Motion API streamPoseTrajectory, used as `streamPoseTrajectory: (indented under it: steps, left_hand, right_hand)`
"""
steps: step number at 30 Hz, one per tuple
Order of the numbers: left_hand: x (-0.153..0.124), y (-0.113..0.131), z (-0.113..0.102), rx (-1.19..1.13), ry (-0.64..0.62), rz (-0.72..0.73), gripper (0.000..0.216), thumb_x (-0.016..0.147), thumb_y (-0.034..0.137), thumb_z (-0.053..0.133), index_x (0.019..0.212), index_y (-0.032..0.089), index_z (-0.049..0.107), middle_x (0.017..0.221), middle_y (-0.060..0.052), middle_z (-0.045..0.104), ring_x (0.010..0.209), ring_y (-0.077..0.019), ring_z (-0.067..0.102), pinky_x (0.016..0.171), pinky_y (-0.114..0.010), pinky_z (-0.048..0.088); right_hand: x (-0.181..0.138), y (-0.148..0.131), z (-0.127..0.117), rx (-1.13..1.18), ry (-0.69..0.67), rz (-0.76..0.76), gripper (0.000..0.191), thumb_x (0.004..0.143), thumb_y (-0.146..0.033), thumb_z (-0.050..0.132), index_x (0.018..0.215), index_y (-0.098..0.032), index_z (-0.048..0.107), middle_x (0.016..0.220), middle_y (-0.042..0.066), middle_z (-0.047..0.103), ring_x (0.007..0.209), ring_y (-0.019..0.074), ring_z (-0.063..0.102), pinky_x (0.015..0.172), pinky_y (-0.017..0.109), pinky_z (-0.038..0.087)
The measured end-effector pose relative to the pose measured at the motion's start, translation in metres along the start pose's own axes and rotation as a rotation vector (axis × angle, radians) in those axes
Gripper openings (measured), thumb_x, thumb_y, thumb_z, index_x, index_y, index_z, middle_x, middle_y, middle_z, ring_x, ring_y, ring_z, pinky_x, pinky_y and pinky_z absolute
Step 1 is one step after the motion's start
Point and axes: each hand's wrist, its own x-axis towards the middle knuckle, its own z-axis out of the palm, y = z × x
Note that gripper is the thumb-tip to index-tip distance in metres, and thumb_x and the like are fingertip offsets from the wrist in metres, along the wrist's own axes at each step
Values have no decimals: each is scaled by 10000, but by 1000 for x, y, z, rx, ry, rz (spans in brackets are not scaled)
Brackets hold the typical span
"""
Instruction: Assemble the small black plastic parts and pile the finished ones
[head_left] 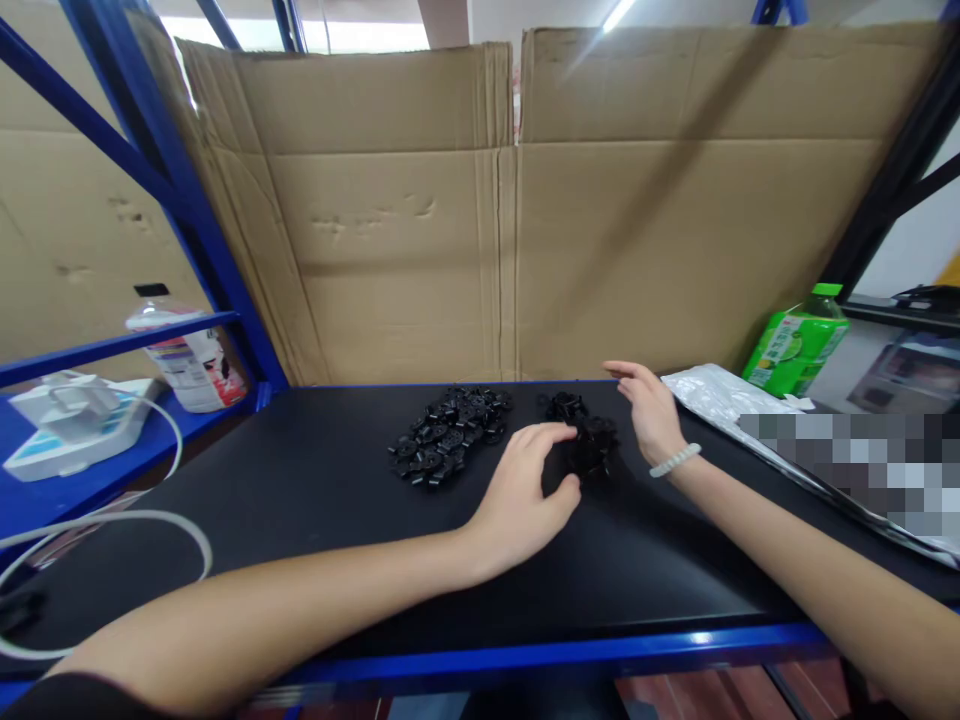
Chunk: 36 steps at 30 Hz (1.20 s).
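A heap of small black plastic parts (pixel 450 435) lies on the black tabletop (pixel 360 525), left of both hands. To its right is a smaller, blurred group of black parts (pixel 592 445). My left hand (pixel 529 490) rests at the near left side of this smaller group, thumb and fingers apart and curved around its edge. On the group's right side, my right hand (pixel 649 405) is raised, fingers stretched out, with a pale beaded bracelet at the wrist. Neither hand visibly grips a part. Whether the left fingertips touch the parts, I cannot tell.
Cardboard panels (pixel 397 260) stand along the back edge. A silvery plastic bag (pixel 705 390) and a green bottle (pixel 799 340) are at the right. A power strip (pixel 82 420), a large bottle (pixel 191 350) and a looped white cable (pixel 180 515) are at the left.
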Motion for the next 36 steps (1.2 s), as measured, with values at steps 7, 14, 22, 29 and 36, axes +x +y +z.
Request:
streamPoseTrajectory:
  steps: [7, 14, 22, 29, 36]
  left_hand:
    - [-30, -40, -109, 519, -49, -21, 242, 786, 191, 529, 1011, 194, 618, 876, -49, 619, 845, -209, 584, 765, -345, 482]
    - [-29, -69, -139, 562, -158, -113, 300, 799, 355, 582, 1055, 224, 665, 940, -51, 615, 832, -193, 595, 720, -299, 490]
    - [-12, -73, -142, 541, -278, -85, 245, 722, 340, 690, 934, 221, 726, 955, -62, 610, 892, -218, 587, 736, -301, 473]
    - [-7, -25, -107, 196, -78, -17, 261, 744, 241, 682, 997, 181, 700, 907, -49, 661, 844, -176, 620, 765, -274, 493]
    - [-29, 2, -31, -325, -171, -97, 274, 737, 134, 673, 1011, 128, 675, 918, -68, 707, 839, -171, 662, 816, -280, 538]
  right_hand:
    - [-50, -58, 9, 314, -308, 10, 229, 769, -143, 370, 554, -216, 345, 548, -28, 353, 502, 117, 355, 464, 255, 304]
    - [-84, -58, 22, 118, -662, -77, 330, 875, -233, 318, 547, -213, 303, 524, -44, 302, 485, 105, 267, 460, 263, 233]
    - [-79, -53, 23, -51, -738, -88, 316, 801, -173, 307, 488, -203, 328, 497, -32, 355, 485, 106, 323, 504, 269, 268]
    - [-80, -51, 26, 19, -681, 133, 265, 696, -166, 353, 440, -209, 303, 434, -50, 314, 430, 87, 277, 439, 247, 222]
    - [-81, -44, 31, 30, -737, 364, 499, 838, -391, 380, 381, -194, 356, 330, -43, 333, 326, 76, 352, 397, 232, 329]
